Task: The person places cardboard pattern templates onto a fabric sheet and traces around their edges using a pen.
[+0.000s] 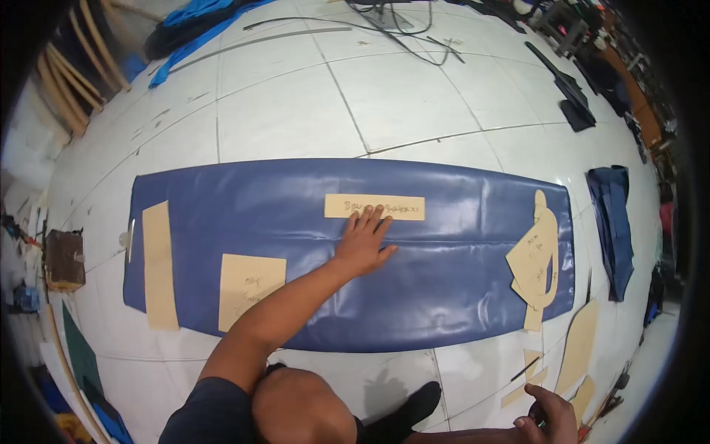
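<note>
Head view: left grip (365,240) spread, beige rectangular card (338,206) beneath; right grip (549,418) half-curled, contents unclear, thin black stick (526,368) nearby.

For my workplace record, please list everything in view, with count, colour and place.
Sheet: one, blue, centre
Floor: one, white, around
Single cards: three, tan, on sheet
Card pile: one, tan, sheet's right
Floor cards: several, tan, lower right
Stick: one, black, lower right
Cloth: one, dark blue, right
Scraps: uncounted, black, upper right
Cables: uncounted, black, top
Strip: one, grey, top
Bundle: one, black and blue, upper left
Poles: several, brown, upper left
Block: one, brown, left
Clutter: uncounted, mixed, edges
Knee: one, bare, bottom
Foot: one, in black, bottom
Left fingers: five, bare, some on middle card
Right fingers: uncounted, bare, lower right
</note>
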### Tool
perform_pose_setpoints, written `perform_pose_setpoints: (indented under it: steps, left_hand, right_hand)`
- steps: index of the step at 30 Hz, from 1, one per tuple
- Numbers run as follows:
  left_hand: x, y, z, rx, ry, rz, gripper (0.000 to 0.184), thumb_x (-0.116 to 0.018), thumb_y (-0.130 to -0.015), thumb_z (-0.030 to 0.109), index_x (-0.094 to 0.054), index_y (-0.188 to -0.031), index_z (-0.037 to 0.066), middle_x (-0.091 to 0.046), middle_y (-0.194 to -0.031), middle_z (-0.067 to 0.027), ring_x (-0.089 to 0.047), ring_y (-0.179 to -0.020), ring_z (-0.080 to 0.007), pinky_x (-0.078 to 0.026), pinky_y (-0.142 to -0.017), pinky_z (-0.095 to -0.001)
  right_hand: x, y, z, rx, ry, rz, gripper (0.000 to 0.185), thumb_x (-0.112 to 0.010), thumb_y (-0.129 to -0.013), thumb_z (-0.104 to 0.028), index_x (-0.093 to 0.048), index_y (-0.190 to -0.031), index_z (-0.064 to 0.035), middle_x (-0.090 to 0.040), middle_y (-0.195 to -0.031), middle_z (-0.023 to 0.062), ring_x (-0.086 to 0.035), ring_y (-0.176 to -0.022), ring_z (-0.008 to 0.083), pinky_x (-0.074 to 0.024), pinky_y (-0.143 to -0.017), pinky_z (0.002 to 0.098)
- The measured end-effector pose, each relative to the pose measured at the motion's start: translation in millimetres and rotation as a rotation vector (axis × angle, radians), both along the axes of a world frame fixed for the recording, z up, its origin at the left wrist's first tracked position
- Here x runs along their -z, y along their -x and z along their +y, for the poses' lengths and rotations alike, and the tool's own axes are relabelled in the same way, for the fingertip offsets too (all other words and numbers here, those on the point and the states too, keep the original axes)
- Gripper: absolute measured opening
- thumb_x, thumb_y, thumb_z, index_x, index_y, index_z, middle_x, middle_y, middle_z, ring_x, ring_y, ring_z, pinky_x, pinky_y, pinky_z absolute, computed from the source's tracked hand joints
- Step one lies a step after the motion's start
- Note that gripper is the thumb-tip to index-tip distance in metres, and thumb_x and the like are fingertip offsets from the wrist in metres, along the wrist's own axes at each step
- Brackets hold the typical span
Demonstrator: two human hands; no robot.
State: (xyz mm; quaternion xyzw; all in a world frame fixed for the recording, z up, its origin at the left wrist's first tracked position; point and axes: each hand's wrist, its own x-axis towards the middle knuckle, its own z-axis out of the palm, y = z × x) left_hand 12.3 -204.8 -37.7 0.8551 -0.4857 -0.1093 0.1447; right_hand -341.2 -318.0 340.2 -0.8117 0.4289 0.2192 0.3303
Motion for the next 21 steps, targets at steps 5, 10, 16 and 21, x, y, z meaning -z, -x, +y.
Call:
perform_pose_setpoints:
  steps: [5,10,16,21]
  left_hand:
    - [8.9,-1.7,0.9,0.02,0.105,-0.061,0.069,-0.057,-0.096,0.051,-0.044,-0.15,0.01,-0.034,-0.159,-0.0184,-0.028,-0.149,-0.0376,-0.021,-0.12,-0.0519]
    - [4.0,-2.3,0.6,0.036,0.081,-0.054,0.069,-0.057,-0.096,0.052,-0.045,-0.15,0.01,-0.034,-0.159,-0.0188,-0.028,-0.149,-0.0383,-0.022,-0.12,-0.0521]
    - [2.6,0.6,0.9,0.031,0.069,-0.073,0.07,-0.056,-0.096,0.053,-0.045,-0.149,0.009,-0.035,-0.159,-0.0205,-0.029,-0.148,-0.0392,-0.023,-0.119,-0.0521]
    - [-2.6,11.3,7.3,0.006,0.048,-0.074,0.07,-0.053,-0.097,0.055,-0.047,-0.148,0.007,-0.036,-0.158,-0.0214,-0.031,-0.148,-0.0393,-0.022,-0.119,-0.0522]
  right_hand:
    - [-0.3,0.6,-4.2,-0.04,0.02,-0.024,0.055,-0.073,-0.085,-0.013,-0.059,-0.138,-0.0052,-0.057,-0.081,0.0098,-0.052,-0.072,0.0211,-0.0465,-0.069,0.0333]
    - [2.6,5.9,-11.5,-0.044,-0.015,-0.078,0.056,-0.074,-0.083,-0.011,-0.06,-0.137,-0.009,-0.059,-0.082,0.0121,-0.054,-0.073,0.0238,-0.0476,-0.071,0.035]
    - [16.8,27.1,-23.4,-0.159,0.082,-0.066,0.061,-0.086,-0.075,-0.031,-0.065,-0.126,-0.0042,-0.066,-0.076,0.0126,-0.066,-0.063,0.024,-0.053,-0.061,0.0324]
    - [18.1,32.3,-27.3,-0.143,0.055,-0.076,0.061,-0.085,-0.076,-0.032,-0.064,-0.126,-0.0034,-0.065,-0.075,0.0126,-0.067,-0.064,0.0242,-0.0532,-0.062,0.0325]
